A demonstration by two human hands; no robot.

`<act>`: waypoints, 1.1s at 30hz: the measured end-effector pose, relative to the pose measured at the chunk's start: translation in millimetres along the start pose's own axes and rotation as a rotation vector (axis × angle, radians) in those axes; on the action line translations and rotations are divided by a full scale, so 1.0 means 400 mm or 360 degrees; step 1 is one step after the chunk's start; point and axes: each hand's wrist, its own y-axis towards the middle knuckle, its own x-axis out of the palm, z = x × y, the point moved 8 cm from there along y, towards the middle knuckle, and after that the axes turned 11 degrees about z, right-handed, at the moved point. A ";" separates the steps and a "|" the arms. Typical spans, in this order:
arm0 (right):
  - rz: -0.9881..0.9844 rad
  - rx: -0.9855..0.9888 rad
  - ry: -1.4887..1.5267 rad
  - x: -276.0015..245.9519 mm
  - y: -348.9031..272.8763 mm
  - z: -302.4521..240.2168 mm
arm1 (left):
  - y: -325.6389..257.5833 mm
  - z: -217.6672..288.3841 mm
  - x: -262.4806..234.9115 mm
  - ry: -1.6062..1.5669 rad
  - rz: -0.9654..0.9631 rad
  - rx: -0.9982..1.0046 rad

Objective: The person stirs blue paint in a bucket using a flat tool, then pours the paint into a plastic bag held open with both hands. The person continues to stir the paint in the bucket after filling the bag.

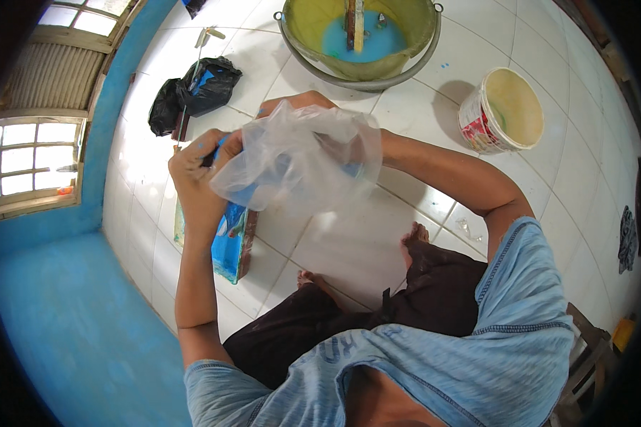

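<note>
1. The left hand (pixel 196 162) is bent in, its fingers pinching the left edge of a crumpled clear plastic bag (pixel 299 160).
2. The right hand (pixel 300 101) is mostly covered by that bag; whether it grips, or sits inside or behind the film, I cannot tell. The bag hangs between the two hands.
3. Possible trouble: the thin film could split if both hands pull apart, and blue smears on the left fingers could mark it.
4. A slipped bag could land in the blue paint tray (pixel 226 265), which lies below and nearer the body than the left hand.
5. A wide swing of the right elbow could tip the white plastic tub (pixel 477 122), right of the right hand.
6. Counted: two hands, one clear bag, one tray, one tub, and one olive bucket (pixel 300 34) of blue liquid (pixel 379 44) beyond the right hand.
7. Black plastic (pixel 217 89) lies beyond the left hand, in two bunches; one bag or two is unclear.
</note>
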 end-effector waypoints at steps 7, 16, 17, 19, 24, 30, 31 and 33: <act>0.0363 -0.0022 0.0324 -0.023 -0.056 0.076 | -0.013 -0.047 -0.034 0.0044 0.0083 -0.0186; 0.0414 0.0549 0.0640 -0.009 -0.005 0.040 | -0.047 -0.049 -0.065 0.0409 -0.0027 -0.0013; 0.0407 0.0567 0.0717 -0.006 -0.004 0.039 | -0.049 -0.057 -0.078 0.0368 -0.0051 -0.0122; 0.0394 0.0620 0.0750 0.002 -0.006 0.048 | -0.043 -0.055 -0.083 0.0396 -0.0107 -0.0076; 0.0362 0.0708 0.0729 -0.004 -0.024 0.055 | -0.031 -0.046 -0.094 0.0495 -0.0408 0.0091; 0.0281 0.0523 -0.0185 -0.016 -0.014 0.010 | -0.055 -0.172 -0.125 0.0036 -0.0188 -0.0364; 0.0297 0.0486 -0.0228 -0.020 -0.013 0.026 | -0.055 -0.178 -0.127 -0.0115 -0.0104 -0.0390; 0.0263 0.0594 -0.0193 -0.024 -0.017 0.035 | -0.058 -0.169 -0.123 -0.0266 0.0039 -0.0384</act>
